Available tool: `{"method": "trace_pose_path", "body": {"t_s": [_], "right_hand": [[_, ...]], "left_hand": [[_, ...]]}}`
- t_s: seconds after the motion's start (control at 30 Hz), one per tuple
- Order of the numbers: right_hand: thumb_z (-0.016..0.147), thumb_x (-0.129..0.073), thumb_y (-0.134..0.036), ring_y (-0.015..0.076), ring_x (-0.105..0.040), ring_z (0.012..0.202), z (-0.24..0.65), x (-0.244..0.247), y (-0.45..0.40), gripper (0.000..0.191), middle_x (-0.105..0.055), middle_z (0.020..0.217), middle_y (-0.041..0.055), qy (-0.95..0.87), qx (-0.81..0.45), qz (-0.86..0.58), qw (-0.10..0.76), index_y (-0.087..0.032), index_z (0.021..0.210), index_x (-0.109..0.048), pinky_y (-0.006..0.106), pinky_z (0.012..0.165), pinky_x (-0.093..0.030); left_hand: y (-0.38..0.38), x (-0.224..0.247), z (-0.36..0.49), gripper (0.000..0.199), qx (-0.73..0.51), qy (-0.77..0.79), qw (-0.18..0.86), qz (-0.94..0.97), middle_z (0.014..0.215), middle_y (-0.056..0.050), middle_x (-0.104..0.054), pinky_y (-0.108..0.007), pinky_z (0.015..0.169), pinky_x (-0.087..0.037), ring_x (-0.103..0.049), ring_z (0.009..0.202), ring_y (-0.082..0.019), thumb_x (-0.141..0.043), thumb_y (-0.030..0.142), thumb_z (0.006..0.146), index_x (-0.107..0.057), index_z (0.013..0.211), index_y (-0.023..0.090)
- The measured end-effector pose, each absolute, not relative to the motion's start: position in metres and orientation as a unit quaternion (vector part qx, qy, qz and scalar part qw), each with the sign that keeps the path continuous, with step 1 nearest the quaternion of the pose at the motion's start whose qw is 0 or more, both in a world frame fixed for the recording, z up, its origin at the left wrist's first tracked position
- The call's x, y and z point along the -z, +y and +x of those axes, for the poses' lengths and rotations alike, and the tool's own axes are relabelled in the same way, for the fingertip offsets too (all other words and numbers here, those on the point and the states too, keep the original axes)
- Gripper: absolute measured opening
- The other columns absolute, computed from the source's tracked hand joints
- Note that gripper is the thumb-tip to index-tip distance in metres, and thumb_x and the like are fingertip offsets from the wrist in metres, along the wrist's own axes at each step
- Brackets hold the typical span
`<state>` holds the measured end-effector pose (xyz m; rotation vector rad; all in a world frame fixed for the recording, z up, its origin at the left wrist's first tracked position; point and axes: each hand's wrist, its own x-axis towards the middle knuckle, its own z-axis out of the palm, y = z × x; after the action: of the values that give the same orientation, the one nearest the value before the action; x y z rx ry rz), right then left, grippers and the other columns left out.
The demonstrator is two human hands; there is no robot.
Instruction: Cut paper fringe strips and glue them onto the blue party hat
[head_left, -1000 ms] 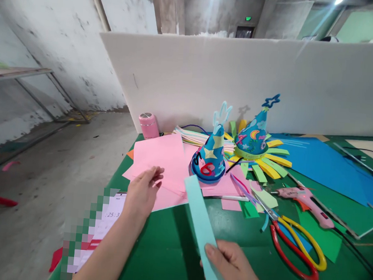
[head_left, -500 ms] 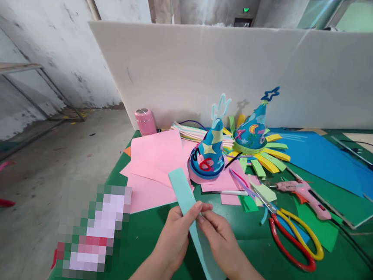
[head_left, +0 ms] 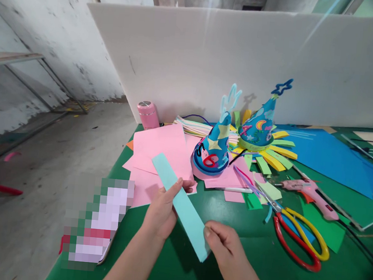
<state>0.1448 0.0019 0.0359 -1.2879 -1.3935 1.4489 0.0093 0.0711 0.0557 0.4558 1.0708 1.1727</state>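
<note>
1. At lower centre of the head view, a long, flat, pale turquoise strip (head_left: pixel 189 215), apparently paper, slants above the green bench (head_left: pixel 248 219); the shadow beneath suggests it is raised. Its upper end overlaps the pink paper sheets (head_left: pixel 160 142) from this angle.
2. Left of the strip's middle, the bare left hand (head_left: pixel 162 210) has its grip pinching the strip, thumb across the upper face and fingers beneath, probably to support its length.
3. Toward the strip's lower end, the bare right hand (head_left: pixel 227 246) has thumb and forefinger pinching its right edge; two separate holds likely stop it twisting.
4. Right of centre, two blue decorated cone hats (head_left: pixel 219 136) stand upright, their wide brims seemingly giving a steady base.
5. At right, red-and-yellow-handled metal scissors (head_left: pixel 277 207) lie open, loops toward the lower right, perhaps for easy reach by the right hand. Just beyond, a pink plastic glue gun (head_left: pixel 315 197) lies nozzle leftward, presumably beside its cable's path.
</note>
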Motion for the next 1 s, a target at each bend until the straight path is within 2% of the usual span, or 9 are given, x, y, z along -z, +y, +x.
{"method": "trace_pose_path", "body": {"t_s": [0.13, 0.27, 0.43, 0.5, 0.63, 0.7, 0.83, 0.9, 1.0], "right_hand": [[0.085, -0.034, -0.035, 0.0105, -0.046, 0.052, 0.149, -0.035, -0.008, 0.034, -0.051, 0.056, -0.0004, -0.525, -0.584, -0.505, 0.358, -0.016, 0.06, -0.047, 0.022, 0.05, -0.034], [0.085, -0.034, -0.037, 0.0121, -0.049, 0.055, 0.163, -0.03, -0.014, 0.033, -0.056, 0.061, 0.0014, -0.51, -0.583, -0.515, 0.368, -0.017, 0.069, -0.053, 0.023, 0.053, -0.039], [0.084, -0.039, -0.039, 0.0158, -0.048, 0.096, 0.164, -0.038, -0.002, 0.025, -0.055, 0.104, 0.002, -0.518, -0.49, -0.563, 0.419, -0.025, 0.102, -0.048, 0.025, 0.08, -0.037], [0.083, -0.04, -0.038, 0.0142, -0.05, 0.085, 0.157, -0.044, 0.005, 0.023, -0.056, 0.093, 0.0001, -0.573, -0.485, -0.538, 0.383, -0.024, 0.1, -0.048, 0.024, 0.072, -0.038], [0.086, -0.033, -0.036, 0.0104, -0.04, 0.053, 0.153, -0.047, 0.013, 0.026, -0.041, 0.057, -0.0046, -0.649, -0.437, -0.526, 0.334, -0.02, 0.069, -0.045, 0.023, 0.049, -0.03], [0.086, -0.035, -0.032, 0.012, -0.043, 0.059, 0.161, -0.046, 0.014, 0.024, -0.046, 0.062, -0.0026, -0.692, -0.34, -0.547, 0.325, -0.019, 0.07, -0.047, 0.025, 0.054, -0.03], [0.084, -0.039, -0.022, 0.0156, -0.048, 0.071, 0.176, -0.048, 0.013, 0.015, -0.056, 0.074, 0.0006, -0.799, -0.174, -0.524, 0.239, -0.022, 0.084, -0.054, 0.029, 0.062, -0.028], [0.082, -0.04, -0.019, 0.0153, -0.048, 0.069, 0.176, -0.052, 0.012, 0.015, -0.057, 0.072, 0.0, -0.829, -0.134, -0.502, 0.207, -0.022, 0.08, -0.054, 0.029, 0.06, -0.026], [0.079, -0.043, -0.016, 0.0151, -0.047, 0.068, 0.173, -0.055, 0.011, 0.013, -0.057, 0.072, -0.0001, -0.848, -0.101, -0.484, 0.188, -0.022, 0.078, -0.054, 0.029, 0.059, -0.025]], "left_hand": [[0.081, -0.058, 0.001, 0.021, -0.538, 0.471, 0.672, 0.194, 0.079, -0.008, -0.066, -0.022, 0.062, -0.045, -0.056, 0.07, -0.014, -0.068, 0.028, 0.063, -0.067, 0.071, 0.009], [0.087, -0.061, -0.008, 0.016, -0.572, 0.466, 0.653, 0.169, 0.079, -0.005, -0.065, -0.023, 0.06, -0.046, -0.055, 0.067, -0.012, -0.067, 0.027, 0.064, -0.066, 0.069, 0.012], [0.074, -0.063, 0.007, 0.018, -0.567, 0.458, 0.662, 0.171, 0.081, -0.007, -0.066, -0.024, 0.067, -0.045, -0.056, 0.078, -0.015, -0.065, 0.029, 0.066, -0.066, 0.07, 0.012], [0.066, -0.061, 0.017, 0.02, -0.562, 0.453, 0.669, 0.179, 0.081, -0.007, -0.066, -0.024, 0.069, -0.044, -0.055, 0.082, -0.016, -0.063, 0.032, 0.068, -0.066, 0.071, 0.012], [0.053, -0.057, 0.017, 0.028, -0.538, 0.47, 0.649, 0.261, 0.092, -0.009, -0.063, -0.033, 0.078, -0.042, -0.054, 0.091, -0.022, -0.056, 0.037, 0.073, -0.062, 0.089, 0.015], [0.049, -0.059, 0.005, 0.035, -0.562, 0.54, 0.507, 0.369, 0.105, -0.008, -0.057, -0.038, 0.081, -0.04, -0.051, 0.097, -0.023, -0.052, 0.037, 0.076, -0.053, 0.107, 0.021], [0.035, -0.069, -0.011, 0.058, -0.493, 0.553, -0.017, 0.671, 0.123, -0.009, -0.044, -0.046, 0.095, -0.023, -0.034, 0.115, -0.028, -0.065, 0.026, 0.066, -0.042, 0.12, 0.025], [0.027, -0.072, -0.006, 0.036, -0.348, 0.449, -0.079, 0.819, 0.111, -0.005, -0.056, -0.051, 0.099, -0.009, -0.039, 0.112, -0.027, -0.059, 0.022, 0.071, -0.054, 0.107, 0.025], [0.021, -0.073, 0.005, 0.012, -0.212, 0.384, -0.056, 0.897, 0.073, -0.001, -0.064, -0.054, 0.098, 0.001, -0.051, 0.099, -0.025, -0.05, 0.016, 0.074, -0.061, 0.077, 0.02]]}}
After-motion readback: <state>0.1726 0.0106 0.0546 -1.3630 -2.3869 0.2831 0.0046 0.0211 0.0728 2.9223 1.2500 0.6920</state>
